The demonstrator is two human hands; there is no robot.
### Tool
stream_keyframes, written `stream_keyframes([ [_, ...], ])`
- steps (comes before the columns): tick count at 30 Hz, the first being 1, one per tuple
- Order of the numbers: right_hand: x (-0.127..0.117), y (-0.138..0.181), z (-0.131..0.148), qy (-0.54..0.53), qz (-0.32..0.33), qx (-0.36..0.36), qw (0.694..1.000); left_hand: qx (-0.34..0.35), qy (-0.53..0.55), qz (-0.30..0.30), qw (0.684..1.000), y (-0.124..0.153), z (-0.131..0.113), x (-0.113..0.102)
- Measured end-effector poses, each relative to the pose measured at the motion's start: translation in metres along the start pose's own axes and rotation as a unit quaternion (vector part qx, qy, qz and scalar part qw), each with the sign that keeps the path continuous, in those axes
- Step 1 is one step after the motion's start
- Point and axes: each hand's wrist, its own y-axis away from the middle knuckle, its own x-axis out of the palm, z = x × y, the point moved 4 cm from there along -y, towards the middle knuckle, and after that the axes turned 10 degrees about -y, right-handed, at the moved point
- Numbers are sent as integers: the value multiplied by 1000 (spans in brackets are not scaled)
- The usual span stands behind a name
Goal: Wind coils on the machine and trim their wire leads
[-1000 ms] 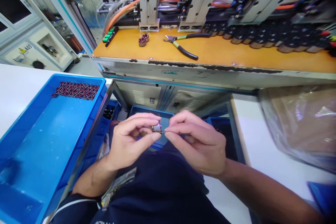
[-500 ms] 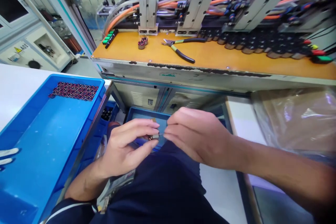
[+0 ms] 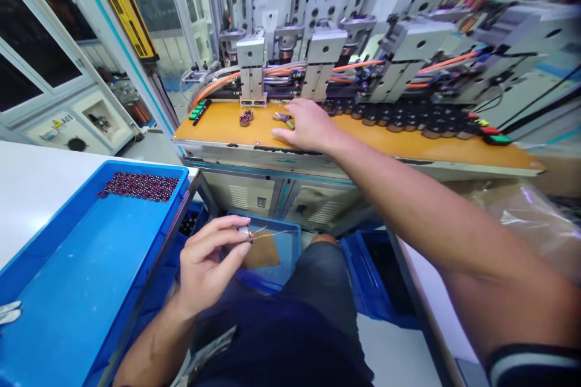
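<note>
Between the thumb and fingertips of my left hand [image 3: 211,260] is a small round wound coil [image 3: 246,233]. Thin loose wires [image 3: 265,233] stick out from it to the right. My right hand [image 3: 308,126] is stretched over the orange bench top, its thumb and fingers apart around the cutting pliers [image 3: 285,119]. The jaws and a bit of yellow grip show between thumb and forefinger; the palm hides the other handles. Two small coils with dark red windings [image 3: 246,118] lie left of the pliers.
Many dark cylindrical parts [image 3: 408,118] line the bench's back right, below metal machine heads [image 3: 320,51]. A marker pen [image 3: 200,115] lies at the bench's left end. At left, a blue tray [image 3: 86,254] holds packed coils [image 3: 140,186]. Another blue bin [image 3: 290,254] stands below my hands.
My right hand has left the coil and reached forward to the pliers. My left hand keeps the coil, now slightly further left. The view has tilted up, showing more of the machine.
</note>
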Motion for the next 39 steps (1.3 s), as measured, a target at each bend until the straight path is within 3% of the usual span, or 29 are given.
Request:
stream_keyframes([
  [4,17,0,-13,29,60,11,998,-12,-4,-38,999,2,4,-9],
  [10,2,44,-27,36,114,-58,991,-42,7,-62,997,7,11,-16],
  [15,-17,113,-30,-8,63,-84,994,-56,18,-53,997,7,15,-9],
  [18,-1,170,-9,-125,62,-60,988,-54,13,-41,998,8,15,-4],
  [19,12,190,-4,-253,90,16,963,-54,11,-39,998,7,15,-3],
  [20,30,210,2,-385,135,113,906,-53,9,-38,998,7,15,-2],
  [22,67,249,19,-552,228,268,756,-53,6,-35,998,7,15,-1],
  [24,88,275,38,-608,278,312,675,-52,4,-30,998,6,15,0],
  [25,91,282,46,-623,290,305,659,-52,1,-26,998,6,15,1],
  [28,79,289,64,-663,278,217,661,-52,-15,-17,998,5,14,2],
  [32,46,278,73,-659,209,58,720,-46,-23,-13,999,4,11,4],
  [39,41,256,79,-611,195,-29,767,-50,-29,7,998,6,8,7],
])
